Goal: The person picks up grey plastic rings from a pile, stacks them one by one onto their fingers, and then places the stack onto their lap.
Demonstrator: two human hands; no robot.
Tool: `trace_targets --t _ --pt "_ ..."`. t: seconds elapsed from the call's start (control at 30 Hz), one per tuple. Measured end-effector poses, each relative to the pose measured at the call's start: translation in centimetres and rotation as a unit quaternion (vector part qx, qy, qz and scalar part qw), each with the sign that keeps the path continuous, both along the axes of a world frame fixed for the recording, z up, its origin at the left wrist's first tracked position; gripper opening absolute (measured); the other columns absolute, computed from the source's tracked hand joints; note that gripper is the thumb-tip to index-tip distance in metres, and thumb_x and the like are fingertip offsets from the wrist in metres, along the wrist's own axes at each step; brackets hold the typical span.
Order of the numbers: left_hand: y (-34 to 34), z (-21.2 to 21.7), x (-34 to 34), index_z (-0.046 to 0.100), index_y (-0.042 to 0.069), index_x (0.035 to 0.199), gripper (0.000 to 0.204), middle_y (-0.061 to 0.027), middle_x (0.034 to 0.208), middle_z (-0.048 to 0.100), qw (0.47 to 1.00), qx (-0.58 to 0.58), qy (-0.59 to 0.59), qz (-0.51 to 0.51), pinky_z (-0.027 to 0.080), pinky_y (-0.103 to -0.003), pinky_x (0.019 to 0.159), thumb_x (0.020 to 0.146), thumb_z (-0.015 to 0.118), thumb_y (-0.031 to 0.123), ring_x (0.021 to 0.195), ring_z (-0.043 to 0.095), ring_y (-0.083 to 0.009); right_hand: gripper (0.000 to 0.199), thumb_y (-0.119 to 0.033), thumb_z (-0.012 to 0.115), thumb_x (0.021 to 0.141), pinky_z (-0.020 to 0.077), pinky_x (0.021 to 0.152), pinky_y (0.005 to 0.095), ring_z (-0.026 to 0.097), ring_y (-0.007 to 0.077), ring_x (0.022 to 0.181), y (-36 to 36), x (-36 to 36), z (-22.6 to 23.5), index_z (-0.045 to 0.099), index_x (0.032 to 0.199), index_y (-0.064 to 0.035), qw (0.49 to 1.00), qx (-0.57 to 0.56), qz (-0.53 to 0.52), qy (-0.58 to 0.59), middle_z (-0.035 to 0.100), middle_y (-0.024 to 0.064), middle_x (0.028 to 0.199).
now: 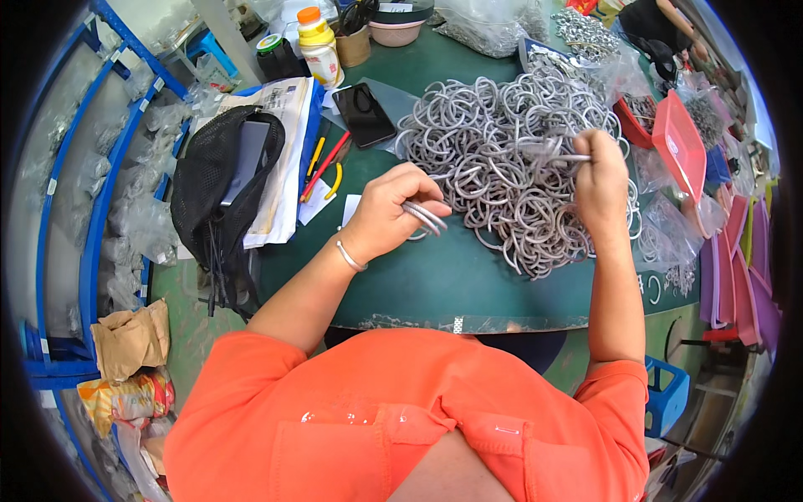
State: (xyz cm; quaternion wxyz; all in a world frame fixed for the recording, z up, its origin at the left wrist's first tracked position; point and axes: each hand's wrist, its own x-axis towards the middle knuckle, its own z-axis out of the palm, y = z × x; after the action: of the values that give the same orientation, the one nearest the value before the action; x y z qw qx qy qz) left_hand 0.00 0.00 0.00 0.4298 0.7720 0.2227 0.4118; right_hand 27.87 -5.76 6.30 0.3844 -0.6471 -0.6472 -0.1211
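Note:
A large heap of grey metal rings [510, 180] lies on the green table. My left hand [386, 207], at the heap's left side, is closed around a few metal rings [428, 219] whose curved ends stick out past the fingers. Over the right part of the heap, my right hand [602, 180] is closed with the fingers pinching a metal ring [570, 157]. That ring is partly smeared by motion. How many rings each hand holds is hard to make out.
Left of the heap are a black phone [365, 115], red-handled and yellow-handled tools [322, 167], and a black mesh bag [219, 167] on papers. Bottles [319, 48] stand behind. At right are a red tray [679, 142] and plastic bags [669, 230]. Another person [661, 29] is at the far right.

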Motion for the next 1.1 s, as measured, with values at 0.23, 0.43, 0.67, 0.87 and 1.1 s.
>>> trace_targets --t 0.23,0.43,0.67,0.87,1.1 --pt "-1.3 -0.4 1.6 0.061 0.002 0.086 0.030 -0.0032 0.077 0.054 0.998 0.028 0.045 0.033 0.043 -0.022 0.058 0.064 0.080 0.004 0.065 0.053 -0.0101 0.004 -0.002 0.054 0.083 0.0414 0.072 0.0431 0.052 0.0367 0.081 1.5 -0.2 -0.7 0.052 0.085 0.0005 0.997 0.019 0.034 -0.073 0.054 0.0180 0.082" --pt "-1.5 -1.0 2.7 0.059 0.005 0.096 0.042 -0.0012 0.082 0.053 0.999 0.017 0.035 0.017 0.044 -0.021 0.060 0.062 0.082 0.008 0.066 0.051 -0.0069 0.018 -0.015 0.045 0.095 0.0428 0.064 0.0347 0.056 0.0245 0.069 1.2 -0.9 -1.0 0.049 0.084 -0.0008 0.986 -0.094 0.068 0.120 0.055 0.0122 0.074" --pt "-1.6 -0.2 4.8 0.047 0.005 0.123 0.075 -0.0085 0.112 0.051 0.991 0.120 0.001 0.054 0.047 -0.030 0.081 0.059 0.084 0.014 0.099 0.054 -0.0200 0.024 -0.027 0.042 0.098 0.0464 0.064 0.0247 0.057 0.0141 0.069 -0.4 -3.3 -3.2 0.048 0.091 -0.0047 0.752 0.009 0.314 0.580 0.057 0.0065 0.081" --pt "-0.2 -1.7 7.8 0.053 -0.001 0.110 0.048 -0.0146 0.109 0.055 0.979 0.176 0.026 0.098 0.046 -0.034 0.085 0.069 0.076 0.012 0.098 0.057 -0.0279 0.021 -0.023 0.044 0.098 0.0461 0.070 0.0229 0.053 0.0086 0.076 -2.4 -5.4 -5.5 0.050 0.095 -0.0031 0.770 -0.027 0.330 0.546 0.056 0.0041 0.088" --pt "2.7 -0.2 9.4 0.059 0.001 0.087 0.016 -0.0112 0.084 0.060 0.968 0.240 0.011 0.072 0.047 -0.034 0.069 0.074 0.068 0.003 0.077 0.058 -0.0273 0.007 -0.005 0.062 0.080 0.0421 0.071 0.0372 0.052 0.0322 0.080 -2.2 -1.8 -3.5 0.057 0.082 -0.0016 0.995 -0.003 0.067 0.079 0.053 0.0147 0.083"
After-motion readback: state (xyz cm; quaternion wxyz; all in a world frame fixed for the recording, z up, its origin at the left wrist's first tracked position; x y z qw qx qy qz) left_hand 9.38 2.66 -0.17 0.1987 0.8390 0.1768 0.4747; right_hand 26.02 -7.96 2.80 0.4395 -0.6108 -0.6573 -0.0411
